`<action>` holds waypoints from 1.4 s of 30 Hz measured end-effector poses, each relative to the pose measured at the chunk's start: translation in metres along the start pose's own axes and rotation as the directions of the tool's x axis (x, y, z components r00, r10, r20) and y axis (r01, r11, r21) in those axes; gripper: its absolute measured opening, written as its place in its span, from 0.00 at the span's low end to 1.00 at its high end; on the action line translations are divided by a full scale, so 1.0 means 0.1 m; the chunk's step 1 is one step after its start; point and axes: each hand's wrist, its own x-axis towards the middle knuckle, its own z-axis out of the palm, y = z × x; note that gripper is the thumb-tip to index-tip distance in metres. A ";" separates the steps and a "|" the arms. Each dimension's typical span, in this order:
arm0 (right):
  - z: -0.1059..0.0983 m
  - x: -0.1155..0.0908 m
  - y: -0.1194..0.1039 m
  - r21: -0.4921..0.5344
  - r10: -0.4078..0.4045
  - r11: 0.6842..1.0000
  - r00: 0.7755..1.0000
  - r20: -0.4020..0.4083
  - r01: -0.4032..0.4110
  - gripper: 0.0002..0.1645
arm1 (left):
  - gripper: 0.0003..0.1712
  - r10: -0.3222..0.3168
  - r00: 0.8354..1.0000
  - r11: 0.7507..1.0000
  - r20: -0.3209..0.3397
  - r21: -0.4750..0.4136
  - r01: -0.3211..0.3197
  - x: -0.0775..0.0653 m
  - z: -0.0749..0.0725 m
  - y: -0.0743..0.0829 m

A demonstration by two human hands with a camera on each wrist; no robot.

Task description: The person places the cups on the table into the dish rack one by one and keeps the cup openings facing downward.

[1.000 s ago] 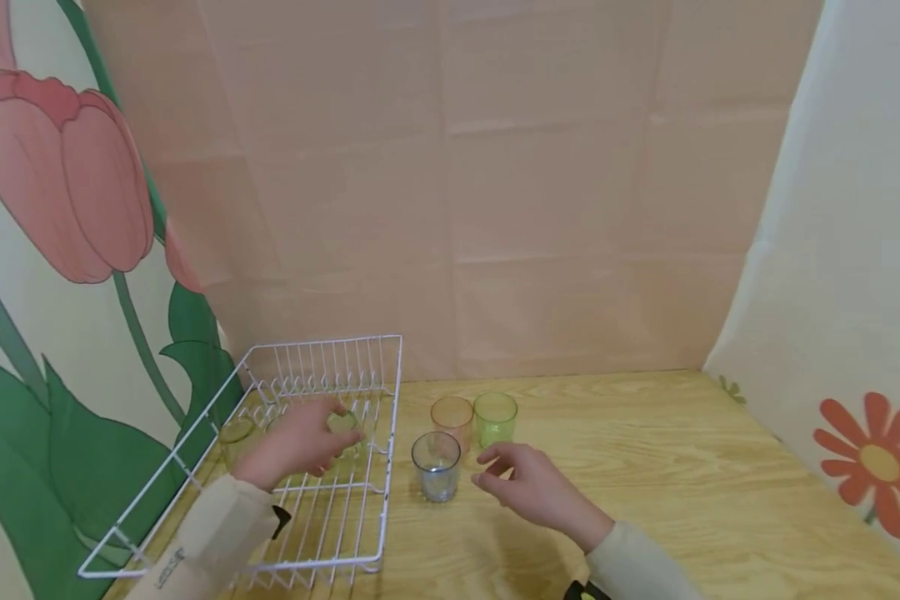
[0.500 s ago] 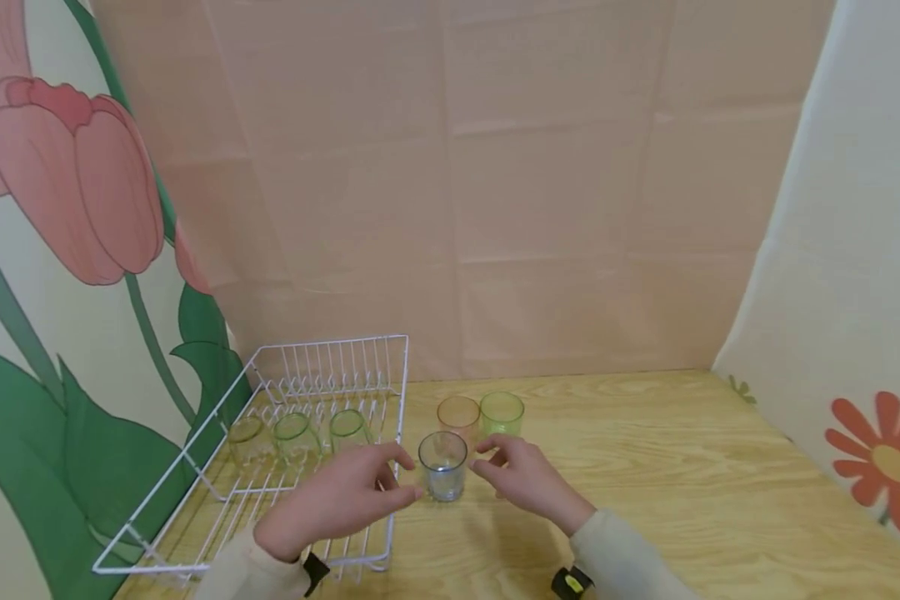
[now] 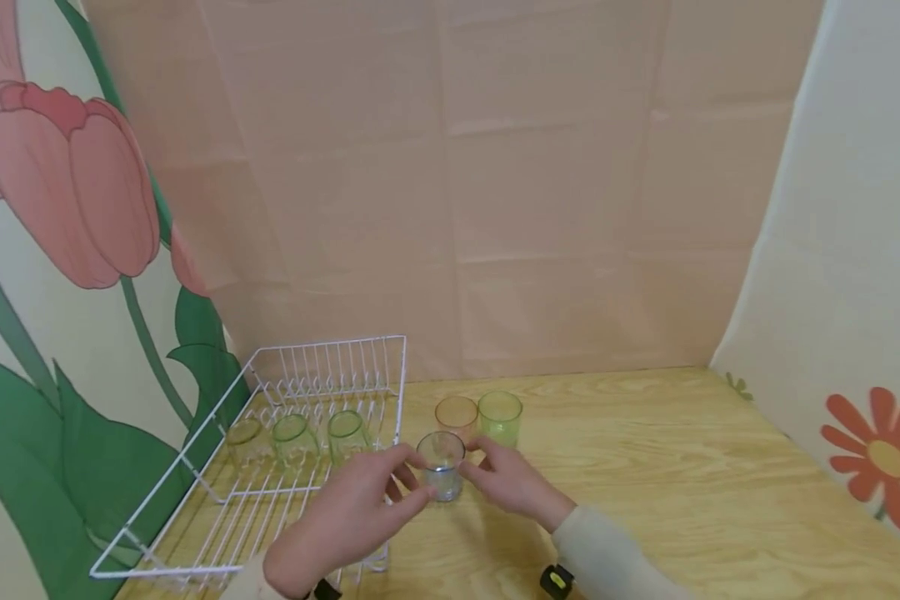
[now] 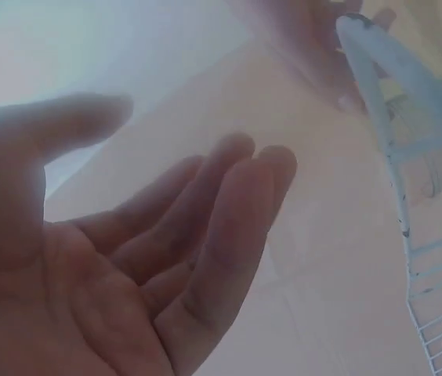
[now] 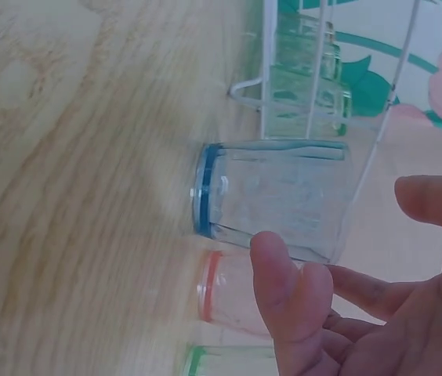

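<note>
The left hand (image 3: 352,508), over the wire rack (image 3: 330,342) a second ago, is now closing in on the clear glass (image 3: 442,475), and the right hand (image 3: 512,483) is drawing nearer from the other side. Both hands' fingers are curving loosely, thumbs well apart, gripping nothing; whether any fingertip is touching, I cannot tell. The glass is standing upright on the table (image 3: 630,467), before the orange glass (image 3: 456,412) and green glass (image 3: 501,421), so the work seems to be shifting from the three racked glasses (image 3: 294,437) to this one
</note>
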 end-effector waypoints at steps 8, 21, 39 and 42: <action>0.08 0.08 0.01 -0.056 0.005 0.998 0.999 -0.036 -0.007 0.39 | 0.16 -0.027 0.990 0.991 -0.135 0.124 0.044 0.01 0.07 -0.07; 0.13 0.15 0.08 0.034 0.055 0.998 0.998 -0.028 -0.054 0.35 | 0.19 -0.016 0.984 0.986 -0.180 0.161 0.046 0.04 0.16 -0.11; 0.11 0.15 0.12 0.109 0.042 0.993 0.999 -0.028 -0.039 0.16 | 0.20 -0.040 0.989 0.994 -0.145 0.097 0.055 0.07 0.17 -0.11; 0.11 0.11 0.12 0.118 0.042 0.992 0.999 -0.027 -0.039 0.17 | 0.21 -0.052 0.992 0.996 -0.116 0.063 0.059 0.08 0.18 -0.11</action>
